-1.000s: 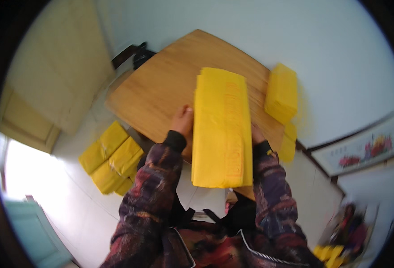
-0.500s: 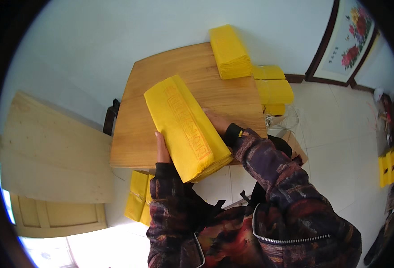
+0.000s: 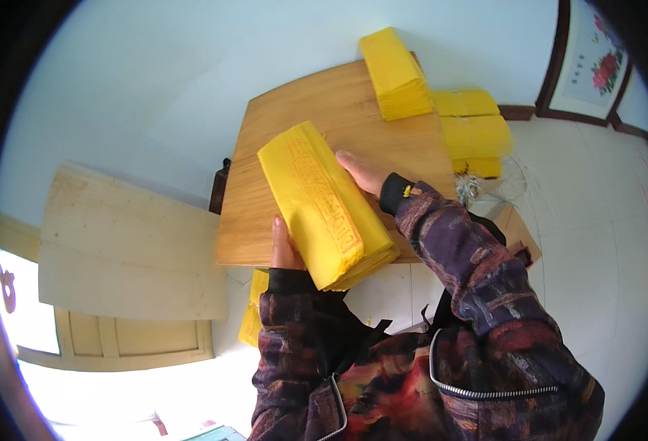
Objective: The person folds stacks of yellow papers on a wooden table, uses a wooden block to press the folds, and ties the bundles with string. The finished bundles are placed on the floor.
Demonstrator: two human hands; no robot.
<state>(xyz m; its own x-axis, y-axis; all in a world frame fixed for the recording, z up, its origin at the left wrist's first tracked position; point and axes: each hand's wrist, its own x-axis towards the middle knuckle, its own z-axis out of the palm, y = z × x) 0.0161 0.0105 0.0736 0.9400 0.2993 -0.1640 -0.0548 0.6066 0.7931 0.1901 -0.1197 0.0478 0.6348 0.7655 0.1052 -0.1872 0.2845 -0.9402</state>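
Note:
A thick stack of yellow paper sheets (image 3: 302,191), with red printed marks down its top face, lies tilted over the near part of the wooden table (image 3: 294,103). Its near end sticks out past the table's front edge. My left hand (image 3: 283,246) grips its left side, thumb up along the edge and the other fingers hidden beneath. Along the right side, my right hand (image 3: 364,173) presses against the stack, its lower fingers out of sight behind the paper.
Another yellow paper stack (image 3: 396,77) sits at the table's far right corner. Beside the table, several yellow bundles (image 3: 474,132) are piled near loose white string (image 3: 469,187). One more yellow bundle (image 3: 252,309) shows below the left front edge. A pale board (image 3: 129,242) leans at left.
The whole view has shifted, so the table and stacks appear further right. My right hand shows more, resting higher along the stack's right side. The left hand keeps its hold.

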